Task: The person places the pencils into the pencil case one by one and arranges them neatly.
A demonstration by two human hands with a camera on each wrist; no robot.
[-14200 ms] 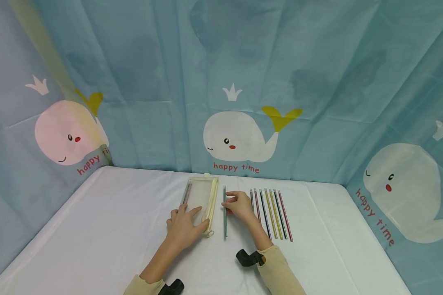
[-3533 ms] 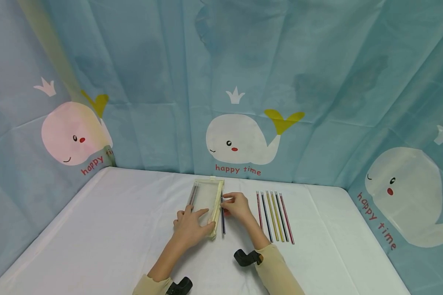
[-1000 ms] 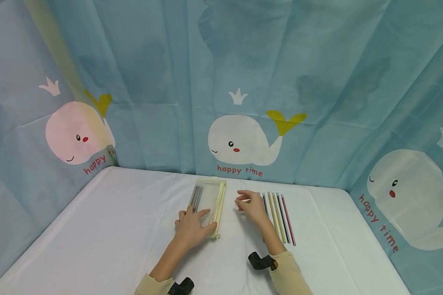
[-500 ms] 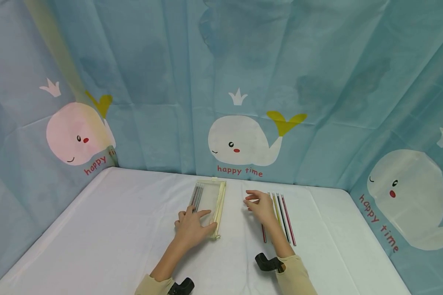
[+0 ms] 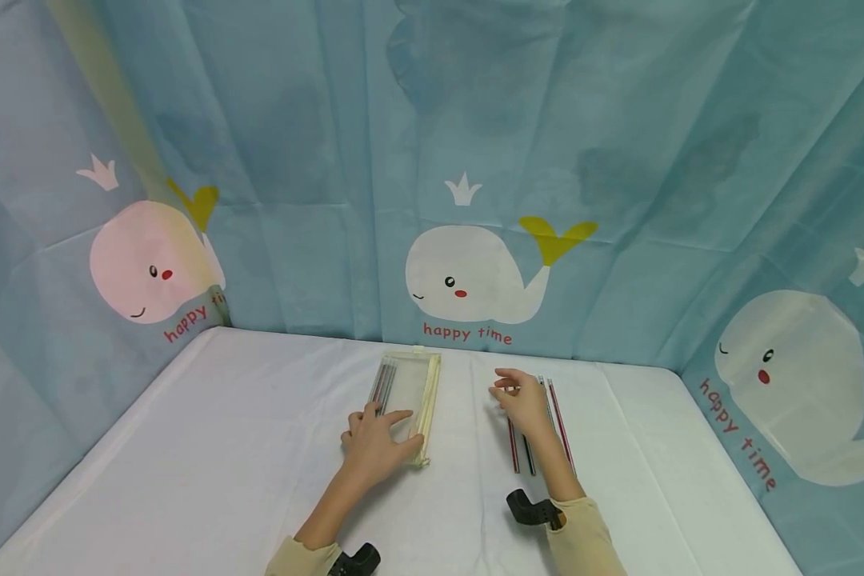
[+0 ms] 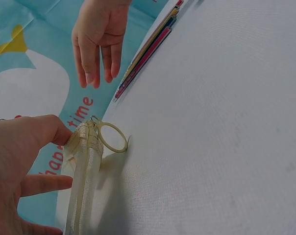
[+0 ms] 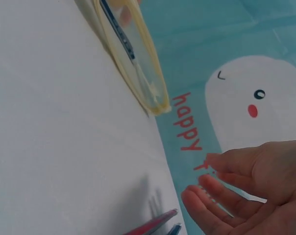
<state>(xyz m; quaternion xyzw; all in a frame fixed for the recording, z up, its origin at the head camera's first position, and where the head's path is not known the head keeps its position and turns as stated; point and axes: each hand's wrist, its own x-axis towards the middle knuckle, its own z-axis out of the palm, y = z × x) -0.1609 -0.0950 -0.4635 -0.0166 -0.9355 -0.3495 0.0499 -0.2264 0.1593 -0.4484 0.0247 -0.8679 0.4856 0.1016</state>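
Observation:
In the head view my left hand (image 5: 377, 438) spans a clear pencil case (image 5: 409, 384) lying flat on the white table, thumb at its cream zipper edge, other fingers along the left side. Several pencils (image 5: 383, 386) lie inside the case on the left. My right hand (image 5: 524, 406) hovers over the row of loose pencils, fingers loosely bent and nothing between them. A red pencil (image 5: 513, 448) shows left of its wrist, another red pencil (image 5: 560, 420) on the right; the hand and forearm cover part of the row. In the left wrist view a zipper ring (image 6: 119, 133) hangs at the case's end.
The white tablecloth (image 5: 259, 448) runs back to a blue curtain (image 5: 310, 264) printed with whales. Black wrist cameras (image 5: 529, 508) sit on both wrists, close above the cloth.
A dark pencil that my right hand held at the zipper edge 3.5 seconds ago has left that hand; the case shows more pencils. Since then the right hand has moved rightward over the row.

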